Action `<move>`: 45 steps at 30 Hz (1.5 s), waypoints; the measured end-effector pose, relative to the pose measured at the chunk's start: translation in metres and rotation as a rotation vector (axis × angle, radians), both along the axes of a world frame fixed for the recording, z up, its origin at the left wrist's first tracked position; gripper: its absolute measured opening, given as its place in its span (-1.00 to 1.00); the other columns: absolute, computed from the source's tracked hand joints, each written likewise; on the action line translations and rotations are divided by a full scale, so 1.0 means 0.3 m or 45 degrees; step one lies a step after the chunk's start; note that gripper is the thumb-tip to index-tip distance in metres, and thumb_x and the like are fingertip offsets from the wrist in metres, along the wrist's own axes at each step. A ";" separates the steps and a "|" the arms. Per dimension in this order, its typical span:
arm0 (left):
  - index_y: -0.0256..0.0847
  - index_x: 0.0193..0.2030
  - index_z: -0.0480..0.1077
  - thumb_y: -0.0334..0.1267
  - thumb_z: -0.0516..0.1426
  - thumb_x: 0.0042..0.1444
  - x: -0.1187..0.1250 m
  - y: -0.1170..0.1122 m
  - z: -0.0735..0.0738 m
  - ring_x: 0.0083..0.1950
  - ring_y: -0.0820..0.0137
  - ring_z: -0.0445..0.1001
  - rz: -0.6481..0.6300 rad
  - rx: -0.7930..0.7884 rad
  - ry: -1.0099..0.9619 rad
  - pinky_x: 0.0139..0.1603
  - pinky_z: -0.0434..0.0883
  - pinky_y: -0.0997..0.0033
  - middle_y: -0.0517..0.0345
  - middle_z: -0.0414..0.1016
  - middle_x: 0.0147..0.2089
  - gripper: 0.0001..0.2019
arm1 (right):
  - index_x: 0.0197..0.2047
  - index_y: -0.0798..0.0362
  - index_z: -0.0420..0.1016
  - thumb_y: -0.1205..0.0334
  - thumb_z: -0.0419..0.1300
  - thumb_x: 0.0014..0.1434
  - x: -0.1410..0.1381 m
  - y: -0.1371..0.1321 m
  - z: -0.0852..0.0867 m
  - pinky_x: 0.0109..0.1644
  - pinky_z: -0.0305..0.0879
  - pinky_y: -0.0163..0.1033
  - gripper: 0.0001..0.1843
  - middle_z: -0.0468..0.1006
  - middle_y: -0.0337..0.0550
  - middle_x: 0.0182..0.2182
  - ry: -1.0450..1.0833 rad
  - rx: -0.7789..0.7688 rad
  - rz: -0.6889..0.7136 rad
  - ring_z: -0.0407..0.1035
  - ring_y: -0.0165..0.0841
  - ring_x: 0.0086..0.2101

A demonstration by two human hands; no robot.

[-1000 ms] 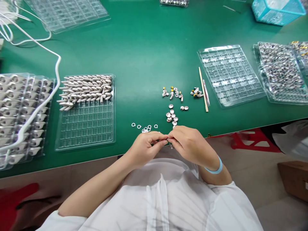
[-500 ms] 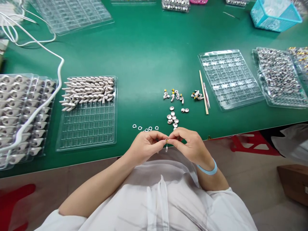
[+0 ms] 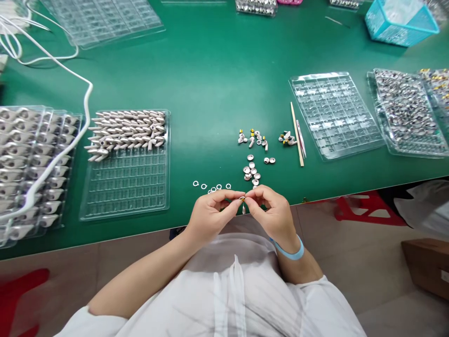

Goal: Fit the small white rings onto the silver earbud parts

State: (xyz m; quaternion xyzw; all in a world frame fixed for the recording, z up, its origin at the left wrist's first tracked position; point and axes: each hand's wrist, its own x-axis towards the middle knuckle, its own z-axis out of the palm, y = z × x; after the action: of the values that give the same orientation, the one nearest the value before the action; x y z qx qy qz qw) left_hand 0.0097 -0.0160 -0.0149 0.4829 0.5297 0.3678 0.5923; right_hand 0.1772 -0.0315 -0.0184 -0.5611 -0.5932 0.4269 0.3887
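Note:
At the table's near edge, my left hand (image 3: 211, 211) and my right hand (image 3: 271, 210) meet fingertip to fingertip. Between them they pinch a small earbud shell (image 3: 243, 208), its pale stem hanging down and a bit of gold at the top; fingers cover part of it. Several small white rings (image 3: 204, 186) lie just beyond my left hand. Past my right hand sits a cluster of round metallic caps (image 3: 253, 172). Farther off are loose earbud parts with gold tabs (image 3: 251, 140), and another small heap (image 3: 288, 138) is to their right.
A wooden stick (image 3: 297, 135) and tweezers (image 3: 300, 139) lie beside a clear tray (image 3: 336, 114). Full trays of metallic parts (image 3: 409, 110) stand at right. Leftward are a half-filled tray (image 3: 126, 187), stacked trays (image 3: 37, 168) and a white cable (image 3: 59, 157). A blue basket (image 3: 400, 30) stands back right.
Both hands have moved slightly away from my body, carrying the earbud shell a little farther over the table edge. My right forearm has swung inward. The loose parts have stayed put.

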 end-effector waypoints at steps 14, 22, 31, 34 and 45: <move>-0.28 -0.31 0.61 -0.33 0.23 0.04 0.013 -0.015 -0.010 -0.32 0.34 0.61 0.053 0.174 0.022 -0.29 0.56 0.44 0.02 0.66 -0.30 -0.88 | -0.31 0.00 0.37 0.39 0.13 0.19 -0.032 -0.014 0.002 -0.37 0.33 -0.30 -0.90 0.42 -0.22 -0.42 -0.138 0.269 -0.016 0.33 -0.40 -0.41; -0.25 -0.23 0.61 -0.38 0.17 0.14 0.002 -0.017 -0.006 -0.28 0.36 0.61 -0.044 0.345 0.139 -0.25 0.55 0.44 0.04 0.67 -0.27 -0.84 | -0.30 0.00 0.37 0.36 0.15 0.18 -0.032 -0.019 0.000 -0.39 0.33 -0.30 -0.94 0.44 -0.25 -0.43 -0.103 0.176 -0.035 0.32 -0.43 -0.45; -0.19 -0.13 0.61 -0.42 0.12 0.20 -0.010 -0.013 -0.010 -0.30 0.38 0.58 -0.162 0.408 0.113 -0.31 0.54 0.45 0.03 0.65 -0.23 -0.76 | -0.32 0.00 0.36 0.37 0.15 0.15 -0.028 -0.018 -0.009 -0.40 0.37 -0.31 -0.93 0.47 -0.24 -0.41 -0.049 0.120 -0.055 0.34 -0.45 -0.48; -0.20 -0.15 0.62 -0.43 0.11 0.19 -0.014 -0.013 -0.013 -0.34 0.40 0.55 -0.163 0.419 0.122 -0.34 0.52 0.46 0.04 0.64 -0.28 -0.75 | -0.34 0.00 0.34 0.37 0.15 0.16 -0.028 -0.015 -0.008 -0.41 0.38 -0.32 -0.92 0.46 -0.24 -0.42 -0.013 0.107 -0.026 0.35 -0.45 -0.48; -0.21 -0.08 0.57 -0.55 0.04 0.18 -0.029 -0.016 -0.022 -0.31 0.40 0.54 -0.227 0.696 0.281 -0.27 0.50 0.41 0.05 0.61 -0.31 -0.67 | -0.38 0.01 0.30 0.37 0.16 0.12 -0.036 -0.010 -0.017 -0.42 0.36 -0.33 -0.90 0.41 -0.26 -0.44 0.121 -0.005 -0.011 0.36 -0.44 -0.47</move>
State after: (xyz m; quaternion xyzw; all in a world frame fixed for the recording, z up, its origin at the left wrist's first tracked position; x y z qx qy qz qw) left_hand 0.0010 -0.0207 -0.0214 0.7060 0.4277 0.3886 0.4093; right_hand 0.1665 -0.0345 -0.0234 -0.5436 -0.5707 0.4526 0.4171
